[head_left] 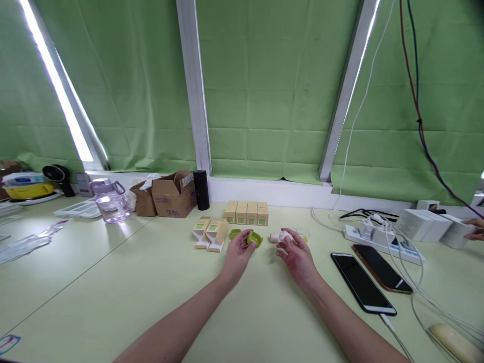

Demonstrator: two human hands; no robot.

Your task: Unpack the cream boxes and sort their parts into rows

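My left hand (239, 252) grips a small green cup-shaped piece (255, 239) between thumb and fingers, its hollow side showing. Just behind that hand, a second green piece (235, 233) lies on the table. Between the fingertips of my right hand (297, 254) is a small pale pink piece (284, 235), partly covered by the fingers. Another pale pink piece (274, 237) lies to its left. Past my right fingers sits a small clear round item (303, 235) with a bit of yellow. Two opened small cartons (216, 235) stand left of my left hand, and several closed tan boxes (247, 213) form a row behind.
A cardboard box (174, 196), black cylinder (201, 190) and lilac jug (111, 201) stand at the back left. On the right are two phones (363, 282), a power strip (385, 244), loose cables and white boxes (416, 225). Another person's hand (475, 229) touches one box.
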